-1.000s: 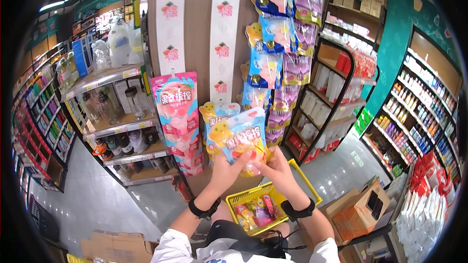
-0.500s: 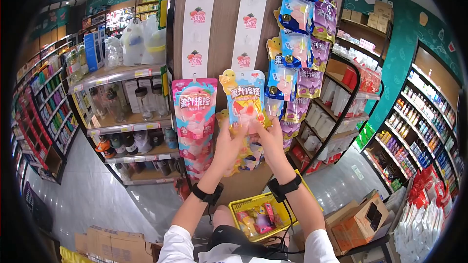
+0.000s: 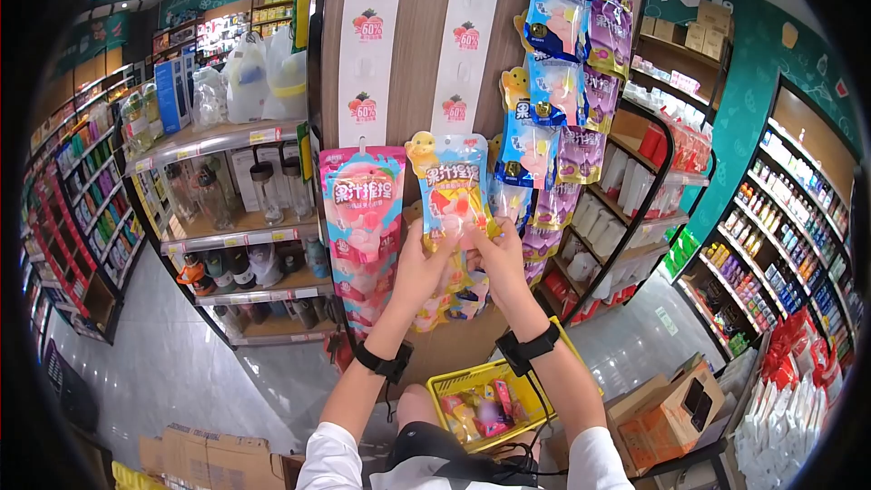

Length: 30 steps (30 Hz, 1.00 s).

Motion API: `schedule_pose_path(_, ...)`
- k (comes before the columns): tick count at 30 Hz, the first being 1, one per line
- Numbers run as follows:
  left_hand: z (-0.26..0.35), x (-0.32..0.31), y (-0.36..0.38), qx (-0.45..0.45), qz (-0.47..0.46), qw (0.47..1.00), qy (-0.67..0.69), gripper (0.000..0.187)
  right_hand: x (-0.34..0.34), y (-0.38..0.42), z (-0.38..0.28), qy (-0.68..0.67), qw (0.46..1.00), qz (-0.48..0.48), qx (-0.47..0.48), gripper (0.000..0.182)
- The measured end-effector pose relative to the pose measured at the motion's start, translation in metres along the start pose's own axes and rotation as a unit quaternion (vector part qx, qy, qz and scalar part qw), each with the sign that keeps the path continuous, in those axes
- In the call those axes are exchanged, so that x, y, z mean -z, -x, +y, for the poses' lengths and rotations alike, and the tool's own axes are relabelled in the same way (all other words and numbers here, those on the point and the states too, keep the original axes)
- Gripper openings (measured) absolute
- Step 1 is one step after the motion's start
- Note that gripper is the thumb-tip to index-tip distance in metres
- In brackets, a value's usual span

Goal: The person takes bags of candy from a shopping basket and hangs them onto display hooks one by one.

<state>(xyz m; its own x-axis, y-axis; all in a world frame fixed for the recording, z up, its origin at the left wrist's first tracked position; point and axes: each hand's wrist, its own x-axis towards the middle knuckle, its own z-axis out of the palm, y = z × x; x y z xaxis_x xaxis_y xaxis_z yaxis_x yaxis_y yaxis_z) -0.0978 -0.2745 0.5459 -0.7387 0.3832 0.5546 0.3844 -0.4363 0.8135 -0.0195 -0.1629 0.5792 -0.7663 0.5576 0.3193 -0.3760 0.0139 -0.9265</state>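
A candy pouch (image 3: 451, 183) in light blue and yellow, with a chick at its top left corner, faces me upright against the display strip. My left hand (image 3: 425, 259) grips its lower left edge, thumb on the front. On the lower right edge my right hand (image 3: 501, 252) is closed in the same way. More yellow pouches hang behind and below, partly covered by my hands. Just left hangs a column of pink candy pouches (image 3: 363, 209). Blue candy pouches (image 3: 529, 147) and purple candy pouches (image 3: 581, 150) hang to the right.
A yellow shopping basket (image 3: 497, 370) holding several colourful packets is below my right forearm. Shelves with bottles (image 3: 265, 192) stand left of the display panel (image 3: 408, 45). Cardboard boxes (image 3: 667, 422) are at lower right, with a wire rack (image 3: 667, 209) beyond the purple pouches.
The pouch between my hands has shifted very slightly, its top leaning a little to the left. Both hands keep their grip. The blue and purple pouches appear slightly further right.
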Motion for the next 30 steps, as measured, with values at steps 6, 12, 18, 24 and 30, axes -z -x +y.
schedule_pose_path(6, 0.0, -0.002, -0.006, -0.003, -0.003, 1.0, 0.027, 0.033, -0.002, 0.001, -0.008, -0.026, 1.0, 0.001, -0.007, 0.031)
schedule_pose_path(12, 0.014, -0.005, -0.004, 0.016, -0.014, 0.998, 0.06, 0.033, 0.0, -0.001, -0.006, -0.046, 0.999, 0.005, -0.025, 0.034)
schedule_pose_path(18, 0.021, -0.007, -0.003, 0.018, -0.01, 0.998, 0.067, 0.035, -0.003, 0.001, -0.014, -0.042, 0.999, 0.001, -0.028, 0.036)
schedule_pose_path(24, 0.022, -0.005, -0.004, 0.029, -0.003, 0.997, 0.074, 0.039, -0.004, 0.0, -0.017, -0.034, 0.999, -0.003, -0.034, 0.039)
schedule_pose_path(30, 0.026, -0.003, -0.005, 0.049, -0.019, 0.997, 0.064, 0.036, -0.006, -0.004, -0.018, -0.022, 0.999, 0.008, -0.042, 0.039)
